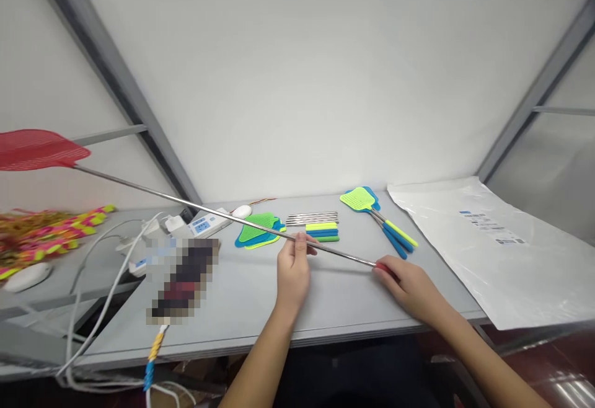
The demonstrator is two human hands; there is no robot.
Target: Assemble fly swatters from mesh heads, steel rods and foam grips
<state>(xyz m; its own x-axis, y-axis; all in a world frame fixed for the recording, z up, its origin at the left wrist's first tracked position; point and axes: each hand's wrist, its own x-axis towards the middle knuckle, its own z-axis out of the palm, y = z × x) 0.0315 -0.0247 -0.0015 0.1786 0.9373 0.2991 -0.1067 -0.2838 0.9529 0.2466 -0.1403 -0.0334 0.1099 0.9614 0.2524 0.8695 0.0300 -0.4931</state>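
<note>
A red fly swatter [41,149] with a long metal rod stretches across the view, its head at the far left. My left hand [294,265] pinches the rod near the middle of the table. Farther right, my right hand [404,284] is closed around the swatter's red handle end, most of which it hides. Behind my left hand lie several loose metal rods [312,217], several coloured handles [322,232] in yellow, blue and green, and a stack of green, blue and yellow swatter heads [258,228]. Several whole fly swatters [394,233] lie behind my right hand.
A white plastic package [493,259] covers the table's right side. At the left are a power strip [204,225] with plugs, white cables [105,299], a blurred dark object [186,281] and colourful fringed items [56,234]. A white wall panel [316,79] stands behind.
</note>
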